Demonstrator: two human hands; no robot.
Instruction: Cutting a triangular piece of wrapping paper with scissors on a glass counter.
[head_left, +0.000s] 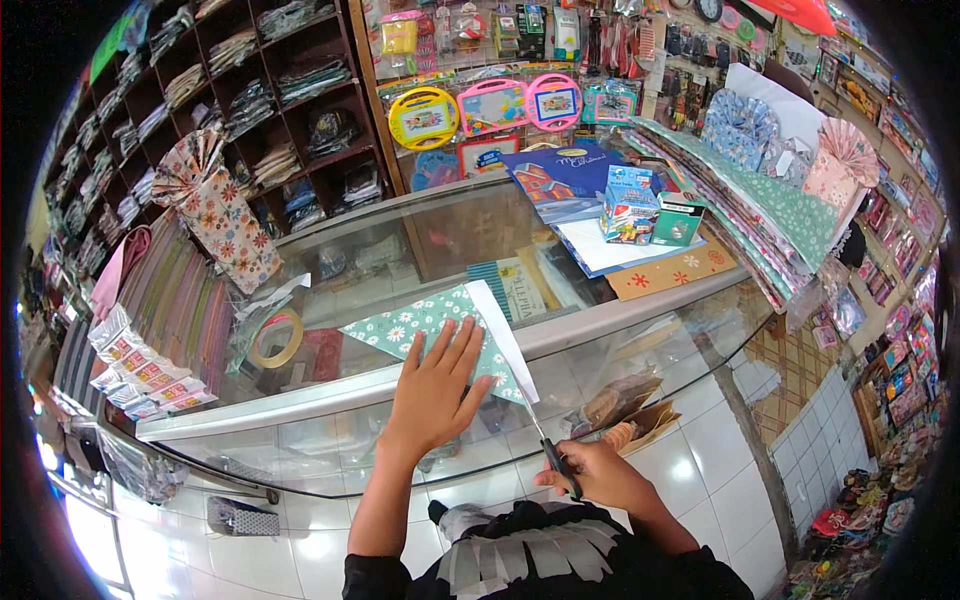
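Note:
A folded triangle of green wrapping paper (395, 324) with white daisies lies on the glass counter. Along its right side runs a plain white strip (501, 337), narrowing to a point at the counter's front edge. My left hand (435, 390) presses flat on the patterned paper, fingers somewhat spread. In my right hand (606, 474) is a pair of scissors with dark handles (559, 463). Their blades reach up to the near tip of the paper, where it overhangs the counter edge; how far apart the blades are is hard to see.
A roll of tape (294, 339) and a wrapped floral package (225, 217) are at the left on the glass display counter (360, 390). Small boxes (630, 206) rest on envelopes (667, 276) at the right, beside rolled wrapping paper (787, 214). Several sachets (150, 371) hang at the left end.

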